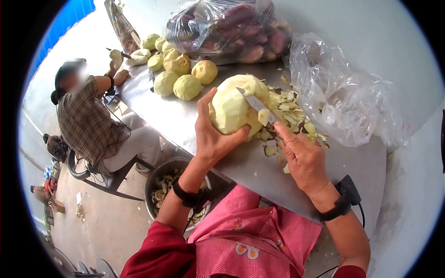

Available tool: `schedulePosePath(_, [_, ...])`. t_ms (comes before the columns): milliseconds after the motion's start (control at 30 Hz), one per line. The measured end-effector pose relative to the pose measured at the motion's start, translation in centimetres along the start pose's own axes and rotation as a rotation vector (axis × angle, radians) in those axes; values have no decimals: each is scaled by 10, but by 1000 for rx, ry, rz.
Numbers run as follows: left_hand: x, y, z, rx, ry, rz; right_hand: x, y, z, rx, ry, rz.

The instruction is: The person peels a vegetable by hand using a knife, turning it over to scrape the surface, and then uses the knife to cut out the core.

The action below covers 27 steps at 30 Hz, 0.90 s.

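Observation:
A large, pale green peeled vegetable (232,109) rests above the metal table (139,99), held by my left hand (213,134), whose thumb and fingers spread around its left and lower side. My right hand (303,160) grips a knife (252,101), index finger stretched along it; the handle is hidden in the palm. The blade lies against the vegetable's right side, with a small pale slice (263,116) on it. Peel scraps (292,111) are heaped just right of the vegetable, partly under the blade and my right hand.
Several peeled round vegetables (187,87) sit at the back left. Behind are a bag of purple vegetables (241,34) and a crumpled clear bag (347,102). A seated co-worker (92,120) holds a pale piece at the left. Below the table edge stands a metal basin (150,194) with peelings.

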<state>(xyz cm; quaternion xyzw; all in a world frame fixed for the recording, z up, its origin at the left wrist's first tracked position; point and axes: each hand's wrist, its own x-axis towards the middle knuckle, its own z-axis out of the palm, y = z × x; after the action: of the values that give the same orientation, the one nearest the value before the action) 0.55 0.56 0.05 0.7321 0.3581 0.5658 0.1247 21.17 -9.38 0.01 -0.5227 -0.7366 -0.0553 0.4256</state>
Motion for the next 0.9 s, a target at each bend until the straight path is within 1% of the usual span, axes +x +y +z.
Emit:
schedulePosePath(67, [0,4,-1,-72,-11,-72,0,1,-3,-225,4,-35])
schedulePosePath(100, [-1,2,-2,-73,-11,-72,-1,9,-4,-226,3,-35])
schedulePosePath(167, [-3,-5,-6,-309,-9,-184,-1,28,-4,-64,73,103])
schedulePosePath(200, [-4,-5,-8,-374,-46,-213,-1,23,-9,-56,29,132])
schedulePosePath(233, [-4,-5,-8,-372,-44,-217,1,18,-10,-55,26,131])
schedulePosePath(300, [-4,-4,-8,-351,-65,-194,6,8,-8,159,80,83])
schedulePosePath(333, [-3,-3,-9,-349,-65,-194,6,5,-8,161,81,83])
schedulePosePath(400, [-2,-1,-10,-435,-52,-307,4,3,-9,249,19,95])
schedulePosePath(533, [-2,-14,-7,-413,-8,-336,3,3,-9,247,2,145])
schedulePosePath(600, [-1,-24,-6,-222,-10,-278,3,3,-10,220,-24,165])
schedulePosePath(633, [-1,-23,-4,-223,-13,-280,2,3,-10,219,-25,169])
schedulePosePath(700, [1,-17,-3,-399,-10,-333,3,1,-10,213,-105,305])
schedulePosePath(733, [1,-18,-2,-359,-18,-334,1,2,-8,207,-105,309])
schedulePosePath(767, [1,-22,-3,-370,-23,-334,-1,4,-4,178,-92,260])
schedulePosePath(800, [4,-22,-3,-290,-34,-285,-3,5,-3,146,-80,213])
schedulePosePath(833, [5,-19,0,-210,-46,-235,-3,3,-6,133,-80,222])
schedulePosePath(867, [4,-13,0,-390,-59,-321,-2,2,-8,167,-109,257])
schedulePosePath(900, [6,-18,-1,-356,-51,-305,-1,2,-10,203,-139,289])
